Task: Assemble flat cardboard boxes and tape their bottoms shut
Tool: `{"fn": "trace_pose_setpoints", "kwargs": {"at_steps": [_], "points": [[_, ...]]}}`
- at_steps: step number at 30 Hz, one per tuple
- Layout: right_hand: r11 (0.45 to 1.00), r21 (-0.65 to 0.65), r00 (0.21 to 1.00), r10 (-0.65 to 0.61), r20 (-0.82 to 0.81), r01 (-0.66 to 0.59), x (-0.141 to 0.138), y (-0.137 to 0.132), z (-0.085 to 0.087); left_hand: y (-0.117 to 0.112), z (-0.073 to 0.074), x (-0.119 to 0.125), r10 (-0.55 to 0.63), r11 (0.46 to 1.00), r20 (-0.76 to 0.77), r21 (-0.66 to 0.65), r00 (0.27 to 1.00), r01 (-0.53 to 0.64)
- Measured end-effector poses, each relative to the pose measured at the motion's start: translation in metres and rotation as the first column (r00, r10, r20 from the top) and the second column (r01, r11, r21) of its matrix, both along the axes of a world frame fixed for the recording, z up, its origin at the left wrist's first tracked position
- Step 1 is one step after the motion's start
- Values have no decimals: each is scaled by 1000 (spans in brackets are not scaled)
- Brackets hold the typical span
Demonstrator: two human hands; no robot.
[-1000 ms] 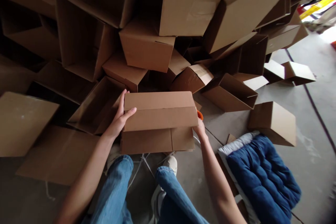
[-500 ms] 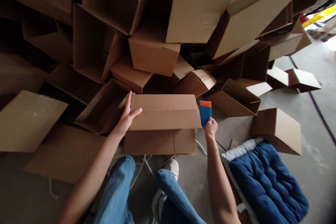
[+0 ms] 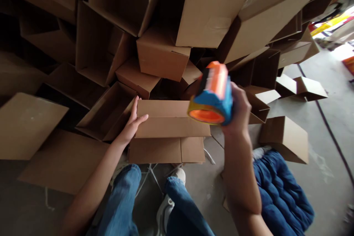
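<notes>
A brown cardboard box (image 3: 166, 129) with its top flaps folded shut sits on the floor in front of my knees. My left hand (image 3: 132, 123) presses against its left end, thumb lying on the top flap. My right hand (image 3: 238, 108) is raised above the box's right end and grips a blue and orange tape dispenser (image 3: 212, 94) holding a roll of tape. The dispenser is blurred.
A tall heap of empty cardboard boxes (image 3: 190, 18) fills the space behind and to the left. Flat cardboard sheets (image 3: 30, 125) lie at left. A blue padded cushion (image 3: 282, 191) rests on the concrete floor (image 3: 326, 162) at right, near a small closed box (image 3: 284, 138).
My right hand has lifted the tape dispenser from beside the box's right end up toward the camera. The left hand has stayed on the box.
</notes>
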State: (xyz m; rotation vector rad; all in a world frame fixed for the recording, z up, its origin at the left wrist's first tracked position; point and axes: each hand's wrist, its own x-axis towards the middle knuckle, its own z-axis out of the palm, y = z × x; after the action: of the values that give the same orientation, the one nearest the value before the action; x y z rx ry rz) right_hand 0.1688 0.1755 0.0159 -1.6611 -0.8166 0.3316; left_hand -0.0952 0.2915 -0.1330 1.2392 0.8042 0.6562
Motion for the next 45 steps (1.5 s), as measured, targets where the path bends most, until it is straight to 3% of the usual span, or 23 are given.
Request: {"fn": "trace_pose_setpoints", "kwargs": {"at_steps": [3, 5, 8, 11, 13, 15, 17, 20, 23, 31, 45], "points": [[965, -175, 980, 191, -54, -197, -33, 28, -10, 1, -7, 2, 39, 999, 49, 4, 998, -39], [928, -247, 958, 288, -2, -280, -46, 38, -18, 2, -10, 4, 49, 998, 62, 28, 997, -51], [909, -254, 932, 357, 69, -329, -50, 40, -25, 2, -9, 3, 24, 996, 11, 88, 1000, -25], [901, -237, 921, 386, 48, -364, -43, 34, -27, -3, 1, -2, 87, 975, -83, 210, 993, -68], [899, -227, 920, 390, 26, -375, -38, 29, -28, -7, 14, -7, 213, 932, -92, 319, 973, -174], [889, -226, 912, 410, 10, -398, -36, 27, -30, -13, 31, -11, 313, 894, -31, 346, 949, -284], [875, -230, 900, 436, -6, -425, -37, 27, -31, -19, 49, -14, 289, 924, 28, 252, 957, -287], [869, -237, 897, 442, -18, -433, -38, 27, -32, -28, 71, -15, 71, 997, 87, 25, 994, -73], [871, -237, 898, 440, -9, -430, -39, 27, -31, -36, 78, -12, -50, 994, 158, -87, 986, 65], [875, -248, 904, 427, -12, -416, -41, 24, -29, -43, 84, 2, 61, 992, 218, -124, 974, -34], [864, -258, 896, 443, -15, -432, -52, 23, -23, -48, 77, 7, 164, 971, 223, -209, 961, -117]]}}
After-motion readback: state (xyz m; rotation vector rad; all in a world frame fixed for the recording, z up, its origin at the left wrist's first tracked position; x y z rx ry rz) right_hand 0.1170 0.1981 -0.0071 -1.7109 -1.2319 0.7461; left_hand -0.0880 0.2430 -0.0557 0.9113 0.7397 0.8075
